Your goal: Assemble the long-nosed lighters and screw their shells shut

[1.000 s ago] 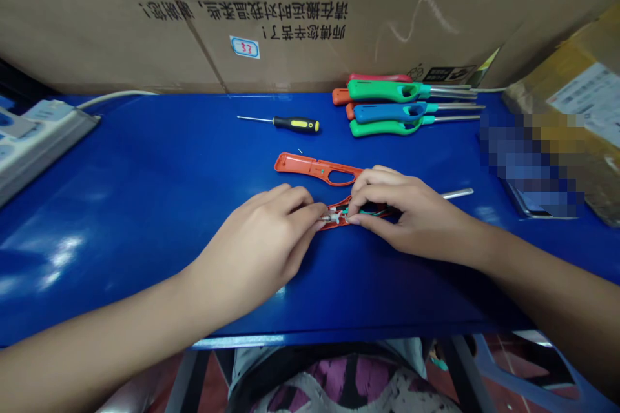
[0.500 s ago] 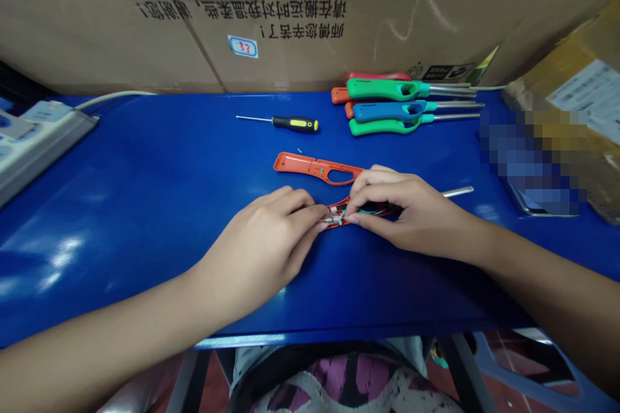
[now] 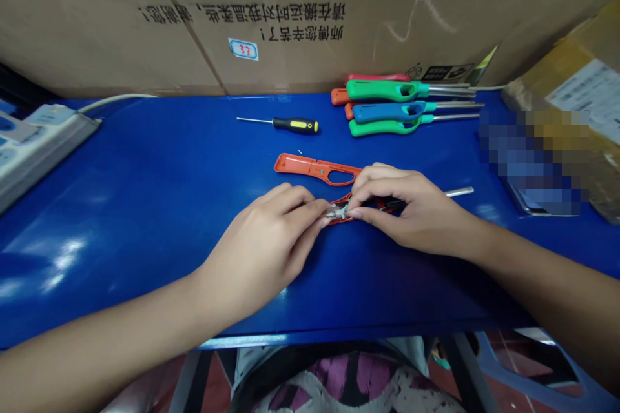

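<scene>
My left hand [image 3: 259,248] and my right hand [image 3: 411,210] meet over the lower half of an orange-red utility lighter shell [image 3: 346,214], which lies mostly hidden under my fingers. The left fingertips pinch a small metal fitting [image 3: 335,212] at the shell's end. My right fingers pinch at the same spot, close to thin coloured wires [image 3: 382,205]. A metal lighter nozzle tube [image 3: 458,192] sticks out past my right hand. The other orange shell half [image 3: 310,168] lies open just above my hands, apart from them.
Several assembled green, blue and orange lighters [image 3: 387,103] lie at the back of the blue table [image 3: 145,206], beside a yellow-and-black screwdriver [image 3: 295,125]. A power strip [image 3: 43,142] sits at left. Cardboard boxes [image 3: 194,13] stand behind; a blurred object [image 3: 533,164] lies at right.
My fingers have closed in slightly around the small metal fitting. The shell under my hands has turned a little, and the view has shifted slightly.
</scene>
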Action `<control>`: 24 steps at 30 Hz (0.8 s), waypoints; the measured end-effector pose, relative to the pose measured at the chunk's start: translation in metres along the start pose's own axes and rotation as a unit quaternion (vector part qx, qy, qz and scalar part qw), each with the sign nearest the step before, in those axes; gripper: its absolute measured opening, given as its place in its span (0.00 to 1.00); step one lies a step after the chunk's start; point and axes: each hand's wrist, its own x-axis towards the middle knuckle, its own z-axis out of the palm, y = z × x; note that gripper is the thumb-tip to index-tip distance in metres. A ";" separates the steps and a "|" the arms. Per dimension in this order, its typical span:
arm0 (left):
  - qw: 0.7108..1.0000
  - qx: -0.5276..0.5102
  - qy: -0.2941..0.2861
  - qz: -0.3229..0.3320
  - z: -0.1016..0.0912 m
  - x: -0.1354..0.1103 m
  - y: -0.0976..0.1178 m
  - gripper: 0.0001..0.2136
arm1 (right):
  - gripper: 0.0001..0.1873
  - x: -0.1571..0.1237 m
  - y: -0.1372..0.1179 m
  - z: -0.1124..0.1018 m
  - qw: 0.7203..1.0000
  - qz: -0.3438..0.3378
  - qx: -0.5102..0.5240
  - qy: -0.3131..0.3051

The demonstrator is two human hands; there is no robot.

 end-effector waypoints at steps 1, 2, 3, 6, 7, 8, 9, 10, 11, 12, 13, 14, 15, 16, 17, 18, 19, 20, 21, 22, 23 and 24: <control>1.000 -0.001 -0.001 0.001 0.001 0.000 0.000 0.11 | 0.05 0.000 0.000 0.000 1.000 -0.001 -0.001 -0.003; 1.000 -0.001 -0.001 0.001 0.001 0.000 0.000 0.11 | 0.06 0.000 0.001 0.000 1.000 -0.001 -0.003 -0.006; 1.000 -0.002 -0.003 0.002 0.002 0.000 -0.001 0.11 | 0.06 0.000 0.001 0.001 1.000 -0.003 -0.004 -0.008; 1.000 -0.006 -0.009 0.000 0.003 -0.001 -0.001 0.11 | 0.06 0.000 0.002 0.001 1.000 -0.004 -0.006 -0.011; 1.000 -0.007 -0.011 -0.001 0.003 -0.001 -0.001 0.11 | 0.06 0.000 0.002 0.001 1.000 -0.003 -0.006 -0.012; 1.000 -0.007 -0.013 -0.002 0.003 -0.001 -0.001 0.11 | 0.06 0.000 0.002 0.002 1.000 -0.002 -0.006 -0.013; 1.000 -0.007 -0.015 -0.002 0.003 -0.002 -0.001 0.11 | 0.06 0.000 0.001 0.002 1.000 -0.001 -0.006 -0.015; 1.000 -0.007 -0.016 -0.002 0.003 -0.002 0.000 0.11 | 0.06 0.000 0.001 0.001 1.000 0.000 -0.005 -0.015; 1.000 -0.007 -0.016 -0.002 0.003 -0.002 0.000 0.11 | 0.06 0.000 0.001 0.001 1.000 0.000 -0.004 -0.016; 1.000 -0.007 -0.017 -0.002 0.003 -0.002 0.000 0.11 | 0.06 0.000 0.001 0.001 1.000 0.000 -0.004 -0.016; 1.000 -0.008 -0.016 -0.002 0.003 -0.002 0.000 0.11 | 0.06 0.000 0.001 0.001 1.000 -0.001 -0.002 -0.016; 1.000 -0.010 -0.014 -0.002 0.003 -0.002 0.000 0.11 | 0.06 0.000 0.001 0.001 1.000 -0.002 -0.001 -0.015; 1.000 -0.011 -0.014 -0.002 0.003 -0.002 0.000 0.11 | 0.06 0.000 0.002 0.001 1.000 -0.002 0.000 -0.014; 1.000 -0.013 -0.013 -0.002 0.003 -0.001 0.000 0.11 | 0.06 0.000 0.002 0.001 1.000 0.000 0.001 -0.014; 1.000 -0.014 -0.013 -0.003 0.004 -0.001 0.000 0.11 | 0.06 0.000 0.002 0.001 1.000 0.001 0.002 -0.013; 1.000 -0.015 -0.012 -0.003 0.004 -0.001 0.000 0.10 | 0.06 0.000 0.002 0.002 1.000 0.003 0.004 -0.013; 1.000 -0.015 -0.012 -0.003 0.004 -0.001 0.000 0.10 | 0.06 0.000 0.002 0.002 1.000 0.004 0.005 -0.012; 1.000 -0.014 -0.012 -0.004 0.004 0.000 0.000 0.10 | 0.06 0.000 0.002 0.002 1.000 0.005 0.006 -0.012; 1.000 -0.014 -0.011 -0.004 0.004 0.000 0.000 0.10 | 0.06 0.001 0.002 0.002 1.000 0.004 0.007 -0.012; 1.000 -0.014 -0.012 -0.004 0.004 0.000 0.001 0.11 | 0.06 0.001 0.001 0.002 1.000 0.004 0.008 -0.013; 1.000 -0.015 -0.013 -0.004 0.003 0.000 0.001 0.11 | 0.06 0.001 0.000 0.002 1.000 0.005 0.008 -0.014; 1.000 -0.017 -0.015 -0.005 0.003 -0.001 0.002 0.11 | 0.06 0.001 -0.001 0.001 1.000 0.007 0.008 -0.016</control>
